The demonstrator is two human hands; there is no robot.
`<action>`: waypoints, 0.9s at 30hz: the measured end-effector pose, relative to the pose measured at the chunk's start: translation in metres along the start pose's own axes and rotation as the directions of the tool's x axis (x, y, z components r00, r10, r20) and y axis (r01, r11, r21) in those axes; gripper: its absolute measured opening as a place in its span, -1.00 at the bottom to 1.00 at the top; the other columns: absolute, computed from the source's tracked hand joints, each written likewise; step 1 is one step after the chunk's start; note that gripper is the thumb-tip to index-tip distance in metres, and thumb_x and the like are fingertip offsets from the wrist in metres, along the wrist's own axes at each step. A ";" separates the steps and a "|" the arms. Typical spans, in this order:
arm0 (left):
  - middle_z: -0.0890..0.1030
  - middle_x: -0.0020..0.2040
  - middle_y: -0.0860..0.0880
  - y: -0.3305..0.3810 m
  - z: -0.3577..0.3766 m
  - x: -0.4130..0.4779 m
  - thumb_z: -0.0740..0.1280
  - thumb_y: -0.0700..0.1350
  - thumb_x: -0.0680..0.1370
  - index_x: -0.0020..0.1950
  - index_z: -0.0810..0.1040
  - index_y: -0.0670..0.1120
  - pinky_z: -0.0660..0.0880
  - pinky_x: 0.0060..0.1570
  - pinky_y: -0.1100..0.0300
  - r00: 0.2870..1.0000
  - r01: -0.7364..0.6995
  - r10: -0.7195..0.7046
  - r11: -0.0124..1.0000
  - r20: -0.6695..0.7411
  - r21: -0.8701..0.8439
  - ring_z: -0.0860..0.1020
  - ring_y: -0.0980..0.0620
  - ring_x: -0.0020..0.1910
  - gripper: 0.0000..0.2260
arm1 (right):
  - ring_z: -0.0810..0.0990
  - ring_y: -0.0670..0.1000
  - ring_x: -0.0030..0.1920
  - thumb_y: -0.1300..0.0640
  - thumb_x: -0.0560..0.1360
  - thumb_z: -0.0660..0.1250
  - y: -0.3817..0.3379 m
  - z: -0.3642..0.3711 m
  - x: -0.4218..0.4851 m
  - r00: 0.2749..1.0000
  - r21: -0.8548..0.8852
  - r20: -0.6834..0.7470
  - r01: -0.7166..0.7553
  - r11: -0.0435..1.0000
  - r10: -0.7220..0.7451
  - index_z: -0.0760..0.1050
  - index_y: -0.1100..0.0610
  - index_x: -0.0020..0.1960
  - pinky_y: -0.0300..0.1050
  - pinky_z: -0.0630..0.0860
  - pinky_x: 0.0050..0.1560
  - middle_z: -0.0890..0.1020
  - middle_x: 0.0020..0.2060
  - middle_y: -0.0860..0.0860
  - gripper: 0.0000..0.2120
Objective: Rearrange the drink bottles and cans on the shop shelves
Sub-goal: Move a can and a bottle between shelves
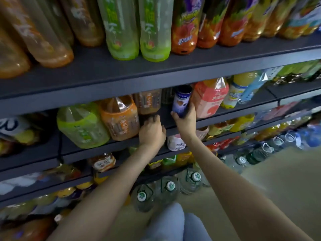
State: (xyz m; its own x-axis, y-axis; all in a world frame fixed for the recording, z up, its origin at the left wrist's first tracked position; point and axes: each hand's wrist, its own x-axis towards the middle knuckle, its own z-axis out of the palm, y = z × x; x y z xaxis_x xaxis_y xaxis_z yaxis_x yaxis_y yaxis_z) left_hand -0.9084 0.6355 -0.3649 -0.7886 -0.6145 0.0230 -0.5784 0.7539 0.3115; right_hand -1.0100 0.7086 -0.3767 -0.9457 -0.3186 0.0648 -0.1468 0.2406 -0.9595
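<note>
Orange-labelled bottle [119,117] leans centre-left on the middle shelf [97,148]; just right of it, the left hand [152,131] curls its fingers round the dark base of a brown bottle [147,103]. Further right, the right hand [185,121] clasps a tilted blue can [182,101] from below, beside a pink-labelled bottle [208,100]. Packed this tight, I reckon one nudge could topple neighbours off the shelf.

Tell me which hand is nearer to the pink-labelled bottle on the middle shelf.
Right. The right hand, gripping a blue can, sits just left of the pink-labelled bottle; the left hand is further left, gripping a brown bottle.
</note>
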 end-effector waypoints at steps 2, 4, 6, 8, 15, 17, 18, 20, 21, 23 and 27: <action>0.46 0.24 -0.13 -0.001 0.014 0.001 0.19 -0.06 0.60 0.37 0.32 -0.13 0.42 0.07 0.05 0.998 0.032 -0.035 0.998 -0.048 -0.052 0.43 -0.13 0.22 -0.64 | 0.43 -0.16 0.14 0.28 0.40 0.46 0.007 0.011 0.012 0.999 0.042 -0.021 0.043 0.998 -0.042 0.30 0.23 0.30 -0.54 0.31 0.05 0.45 0.13 -0.02 -0.46; 0.46 0.23 -0.11 -0.003 0.021 -0.004 0.20 -0.06 0.59 0.36 0.34 -0.10 0.41 0.07 0.06 0.994 0.066 -0.076 0.991 -0.083 -0.112 0.43 -0.11 0.22 -0.65 | 0.50 -0.02 0.14 0.27 0.40 0.44 0.012 0.016 0.017 0.996 0.036 -0.043 0.074 0.997 -0.072 0.36 0.27 0.24 -0.45 0.34 0.00 0.51 0.09 0.04 -0.53; 0.46 0.24 -0.10 -0.003 0.021 -0.016 0.21 -0.07 0.59 0.35 0.36 -0.09 0.41 0.07 0.04 0.989 0.092 -0.112 0.976 -0.091 -0.200 0.43 -0.10 0.23 -0.67 | 0.55 0.05 0.06 0.23 0.40 0.44 0.008 0.010 0.014 0.996 -0.012 -0.039 0.084 0.996 -0.085 0.41 0.26 0.17 -0.35 0.35 -0.08 0.55 0.01 0.06 -0.61; 0.46 0.26 -0.10 0.000 0.013 -0.033 0.24 -0.08 0.58 0.35 0.36 -0.09 0.43 0.11 0.03 0.991 0.081 -0.108 0.952 -0.076 -0.294 0.43 -0.11 0.25 -0.66 | 0.54 0.00 -0.03 0.18 0.41 0.46 0.000 -0.006 -0.002 0.995 -0.029 0.058 0.081 0.996 -0.080 0.41 0.19 0.12 -0.29 0.39 -0.11 0.55 -0.03 0.01 -0.64; 0.39 0.35 -0.11 0.032 -0.058 -0.103 0.37 -0.06 0.52 0.43 0.26 -0.12 0.37 0.16 0.13 0.989 0.132 -0.145 0.842 0.016 -0.522 0.36 -0.08 0.34 -0.47 | 0.51 -0.30 -0.14 0.18 0.37 0.52 -0.065 -0.066 -0.089 0.883 0.046 0.449 0.127 0.991 -0.134 0.44 0.13 0.20 -0.52 0.42 -0.18 0.56 -0.06 -0.12 -0.55; 0.47 0.28 -0.12 0.030 -0.081 -0.125 0.40 -0.11 0.49 0.37 0.32 -0.12 0.36 0.01 0.24 0.980 0.120 -0.189 0.801 -0.057 -0.587 0.44 -0.09 0.26 -0.51 | 0.51 -0.34 -0.11 0.18 0.35 0.53 -0.090 -0.066 -0.106 0.829 0.074 0.535 0.144 0.987 -0.161 0.45 0.12 0.22 -0.53 0.42 -0.15 0.56 -0.04 -0.14 -0.52; 0.50 0.27 -0.12 0.027 -0.093 -0.136 0.41 -0.13 0.48 0.36 0.34 -0.12 0.35 -0.04 0.29 0.971 0.121 -0.221 0.780 -0.090 -0.614 0.47 -0.08 0.23 -0.52 | 0.52 -0.32 -0.09 0.18 0.35 0.53 -0.102 -0.063 -0.114 0.802 0.096 0.570 0.151 0.984 -0.179 0.44 0.11 0.23 -0.53 0.43 -0.14 0.57 -0.02 -0.14 -0.50; 0.53 0.26 -0.09 0.015 -0.117 -0.156 0.43 -0.13 0.47 0.35 0.36 -0.10 0.38 -0.05 0.28 0.948 0.134 -0.289 0.742 -0.132 -0.657 0.51 -0.06 0.20 -0.51 | 0.56 -0.20 -0.03 0.16 0.34 0.53 -0.125 -0.051 -0.131 0.751 0.135 0.622 0.176 0.975 -0.221 0.44 0.11 0.25 -0.50 0.45 -0.13 0.57 0.01 -0.13 -0.48; 0.54 0.25 -0.08 0.007 -0.129 -0.165 0.43 -0.12 0.46 0.35 0.36 -0.09 0.40 -0.05 0.25 0.934 0.151 -0.325 0.732 -0.147 -0.664 0.52 -0.05 0.18 -0.51 | 0.57 -0.15 0.00 0.16 0.34 0.53 -0.135 -0.044 -0.140 0.727 0.149 0.642 0.192 0.970 -0.243 0.44 0.12 0.26 -0.48 0.46 -0.12 0.58 0.03 -0.11 -0.47; 0.57 0.21 -0.04 -0.013 -0.151 -0.185 0.45 -0.09 0.45 0.34 0.39 -0.07 0.41 -0.09 0.22 0.906 0.174 -0.384 0.723 -0.180 -0.669 0.54 -0.01 0.14 -0.51 | 0.57 -0.09 0.06 0.16 0.35 0.53 -0.155 -0.026 -0.160 0.677 0.185 0.681 0.209 0.960 -0.279 0.44 0.15 0.26 -0.46 0.46 -0.09 0.58 0.07 -0.07 -0.47; 0.59 0.06 0.11 -0.072 -0.192 -0.231 0.46 -0.04 0.44 0.31 0.44 0.02 0.47 -0.06 0.32 0.867 0.166 -0.441 0.693 -0.231 -0.702 0.57 0.14 0.06 -0.53 | 0.59 -0.06 0.10 0.17 0.41 0.48 -0.190 0.019 -0.208 0.569 0.277 0.772 0.102 0.955 -0.284 0.46 0.15 0.23 -0.17 0.53 0.08 0.63 0.10 -0.01 -0.58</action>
State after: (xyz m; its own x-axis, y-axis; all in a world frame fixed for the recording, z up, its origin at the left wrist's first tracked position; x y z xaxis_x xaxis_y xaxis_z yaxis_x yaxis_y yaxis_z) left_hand -0.6445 0.6787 -0.2106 -0.3803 -0.9192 0.1021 -0.3850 0.2576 0.8863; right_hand -0.7802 0.7114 -0.2130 -0.2725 -0.9571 0.0981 -0.1559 -0.0567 -0.9861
